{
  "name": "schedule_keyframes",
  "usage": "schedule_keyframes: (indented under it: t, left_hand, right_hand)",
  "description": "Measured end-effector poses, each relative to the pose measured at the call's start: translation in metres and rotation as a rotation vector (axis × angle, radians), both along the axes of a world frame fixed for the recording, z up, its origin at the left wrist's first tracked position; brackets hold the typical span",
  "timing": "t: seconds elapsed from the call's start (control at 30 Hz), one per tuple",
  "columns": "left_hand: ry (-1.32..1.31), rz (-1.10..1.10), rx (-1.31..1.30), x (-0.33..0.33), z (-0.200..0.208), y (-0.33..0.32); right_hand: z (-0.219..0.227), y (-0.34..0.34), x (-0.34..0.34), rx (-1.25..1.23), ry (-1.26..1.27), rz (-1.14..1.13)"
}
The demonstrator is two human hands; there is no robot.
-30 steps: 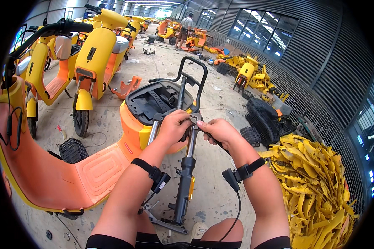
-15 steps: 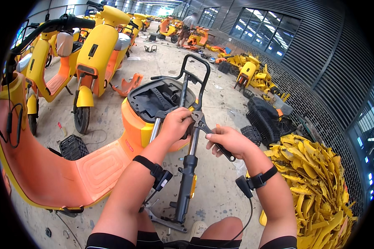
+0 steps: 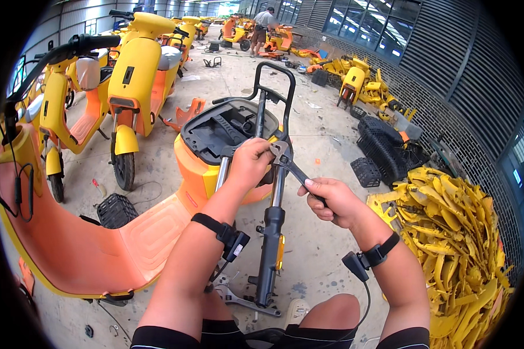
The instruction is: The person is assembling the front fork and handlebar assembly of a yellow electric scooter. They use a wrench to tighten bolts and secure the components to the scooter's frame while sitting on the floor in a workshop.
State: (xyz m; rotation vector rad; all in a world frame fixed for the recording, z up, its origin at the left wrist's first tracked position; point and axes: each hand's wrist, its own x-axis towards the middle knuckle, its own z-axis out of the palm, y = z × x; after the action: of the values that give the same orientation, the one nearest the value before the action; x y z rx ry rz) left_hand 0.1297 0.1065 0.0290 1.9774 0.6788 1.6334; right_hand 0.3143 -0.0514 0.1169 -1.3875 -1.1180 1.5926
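Note:
My right hand (image 3: 330,200) grips the handle end of a dark adjustable wrench (image 3: 297,172). The wrench head sits at the top of one leg of a front fork (image 3: 270,250), which stands upright with silver tubes and a black lower leg. Just left of the wrench jaws, my left hand (image 3: 250,161) is closed at the fork crown. What its fingers hold is hidden. A black handlebar (image 3: 290,96) rises above the fork on a stem. Behind my left hand is an orange and yellow scooter body (image 3: 195,163) with an uncovered black tray (image 3: 215,131).
Yellow scooters (image 3: 135,72) stand at left. A heap of yellow plastic panels (image 3: 448,250) lies at right, near black baskets (image 3: 381,151). Another black basket (image 3: 117,210) lies left on the concrete floor. A metal part (image 3: 253,303) lies by my feet. A person (image 3: 264,29) stands far back.
My right hand has slid toward the handle's end, which it now covers. My left hand stays at the fork crown beside the jaws. The view has shifted slightly.

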Motion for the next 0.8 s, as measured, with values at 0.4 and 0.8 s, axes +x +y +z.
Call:
schedule_keyframes:
  t: [0.4,0.8]
  left_hand:
    - [0.022,0.085,0.056,0.005,0.0,0.004]
    - [0.026,0.054,-0.081,0.008,0.004,-0.001]
  right_hand:
    - [-0.018,-0.013,-0.033,0.1,0.072,-0.197]
    - [-0.035,-0.015,-0.047,0.149,0.16,-0.281]
